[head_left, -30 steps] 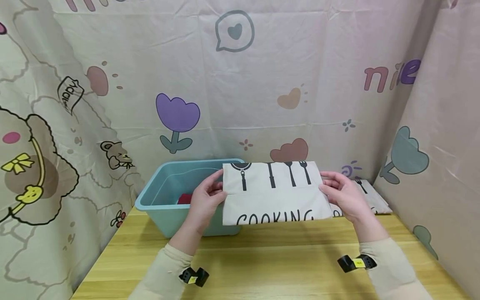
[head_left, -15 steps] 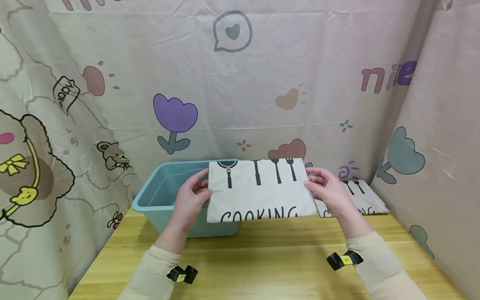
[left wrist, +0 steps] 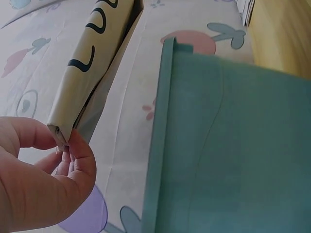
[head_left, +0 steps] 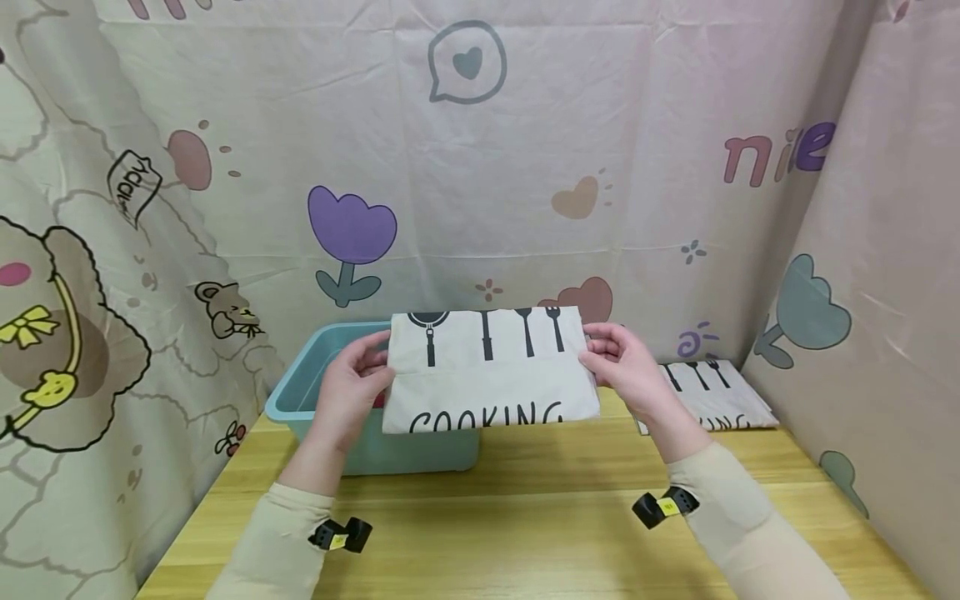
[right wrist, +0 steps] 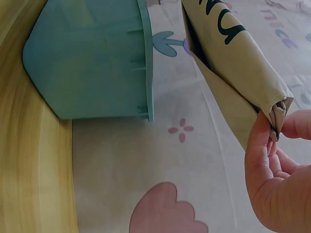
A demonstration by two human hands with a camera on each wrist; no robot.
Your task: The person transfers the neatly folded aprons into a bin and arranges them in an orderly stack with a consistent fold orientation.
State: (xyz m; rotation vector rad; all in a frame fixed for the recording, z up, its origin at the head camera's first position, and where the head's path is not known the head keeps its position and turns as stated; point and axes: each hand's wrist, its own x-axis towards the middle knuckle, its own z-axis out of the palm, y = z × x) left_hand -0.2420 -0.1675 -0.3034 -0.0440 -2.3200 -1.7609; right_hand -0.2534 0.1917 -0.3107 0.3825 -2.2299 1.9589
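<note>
Being pinched at opposite ends by left hand and right hand, the cloth is held straight (presumably to guard its folds) near the bin.

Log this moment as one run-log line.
left hand: pinches folded COOKING cloth | right hand: pinches its opposite end | blue bin: partly hidden behind cloth | matching folded cloth: on wooden table
</note>
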